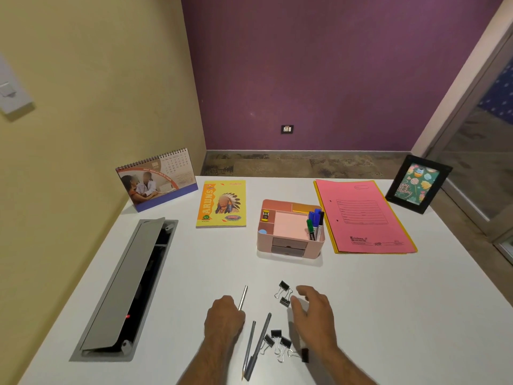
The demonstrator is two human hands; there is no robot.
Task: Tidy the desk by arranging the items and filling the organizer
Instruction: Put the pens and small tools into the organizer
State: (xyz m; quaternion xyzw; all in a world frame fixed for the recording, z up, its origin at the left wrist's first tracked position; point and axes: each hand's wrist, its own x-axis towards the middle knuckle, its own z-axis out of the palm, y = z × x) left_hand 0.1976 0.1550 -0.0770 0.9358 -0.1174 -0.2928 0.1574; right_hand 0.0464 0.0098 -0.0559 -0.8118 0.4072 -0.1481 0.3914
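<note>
A pink desk organizer (288,247) stands mid-desk with blue and green markers (315,222), a yellow sharpener (266,215) and a pink note pad (290,225) in it. Near the front edge, my left hand (223,318) is closed around a silver pencil (243,297) whose tip points away from me. My right hand (313,309) hovers with fingers spread just right of two black binder clips (284,294). A grey pen (259,345) and another pencil (248,348) lie between my forearms. Several more binder clips (280,344) lie beside them.
A yellow notebook (222,204) lies left of the organizer and a pink file folder (363,218) to its right. A desk calendar (156,180) stands at the back left, a black photo frame (417,184) at the back right. An open grey cable tray (125,290) is set into the desk's left side.
</note>
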